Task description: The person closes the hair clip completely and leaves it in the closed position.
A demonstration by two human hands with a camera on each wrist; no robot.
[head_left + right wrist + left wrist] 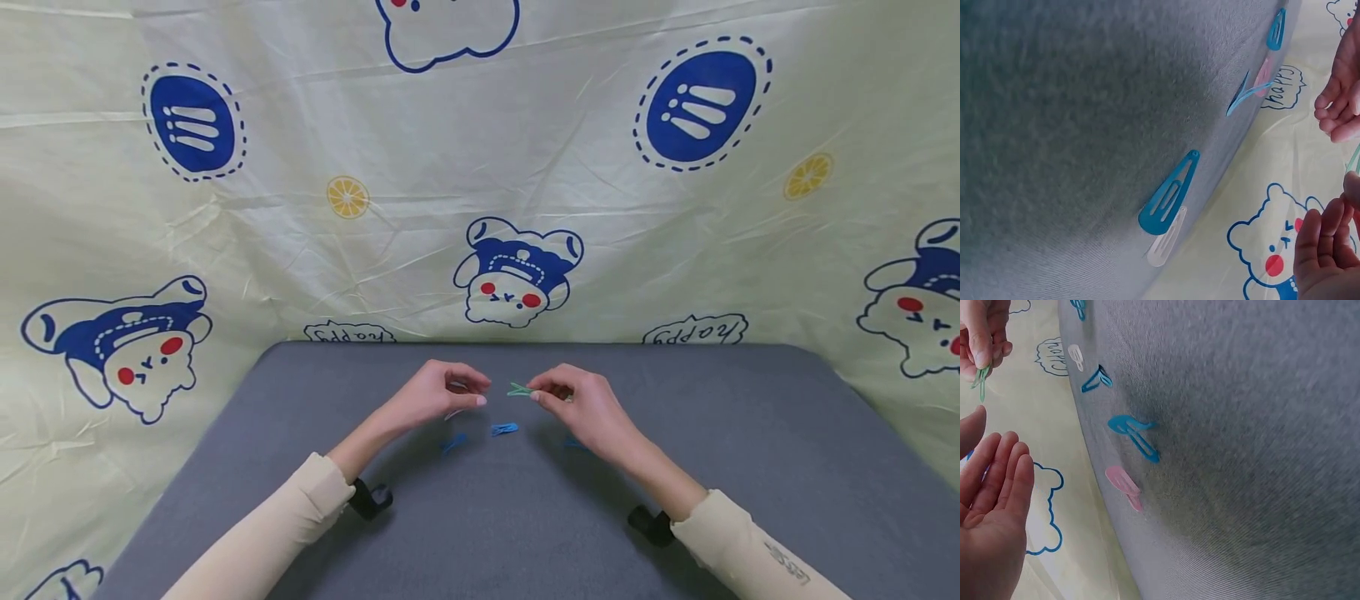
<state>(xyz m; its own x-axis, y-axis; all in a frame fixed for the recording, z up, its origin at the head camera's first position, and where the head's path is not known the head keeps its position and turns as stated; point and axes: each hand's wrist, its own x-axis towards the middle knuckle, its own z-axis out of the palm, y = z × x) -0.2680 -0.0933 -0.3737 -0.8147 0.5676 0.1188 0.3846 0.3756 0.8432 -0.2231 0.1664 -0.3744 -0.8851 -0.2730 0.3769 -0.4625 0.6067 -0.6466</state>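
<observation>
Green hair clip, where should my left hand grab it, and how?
Probably pinch the free end of the green hair clip, coming from the left with the left hand. The right hand already pinches the other end, and the clip's thin, spread arms stick out toward the left, so both could be squeezed together gently.

Left clip (454,442), middle clip (505,429) and right clip (1170,194) sit across the desk (480,533), backdrop (285,242) behind it, plus (easy to miss) back-left clip (1122,480) and back-right clip (1161,249) just behind the outer two.
</observation>
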